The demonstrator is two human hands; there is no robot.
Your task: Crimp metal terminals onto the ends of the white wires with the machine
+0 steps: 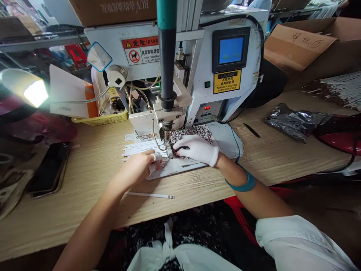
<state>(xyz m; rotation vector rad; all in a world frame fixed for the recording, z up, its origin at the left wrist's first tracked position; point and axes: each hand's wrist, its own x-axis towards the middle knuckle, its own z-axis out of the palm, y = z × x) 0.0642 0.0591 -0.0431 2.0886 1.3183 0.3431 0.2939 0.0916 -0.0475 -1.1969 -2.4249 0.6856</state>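
My left hand (141,165), with white covers on some fingertips, is curled closed at the ends of a row of thin, flat white strips (143,147) and pinches among them. Just right of the machine's pressing head (168,137), my right hand (199,149) wears a white glove. Its fingers are bent together beside a heap of small dark-and-white pieces (193,132); a dark thing shows between them, too small to name. Both hands rest over the pale base plate (225,139). A single white strip (150,195) with a metallic-looking end lies nearer me on the table.
A lit lamp (35,92) and a phone (49,169) are at the left. Behind the plate stands the machine with a blue screen (231,50). To the right lie a dark blade-like piece (251,130), a silvery bag (296,120) and a cardboard box (301,45).
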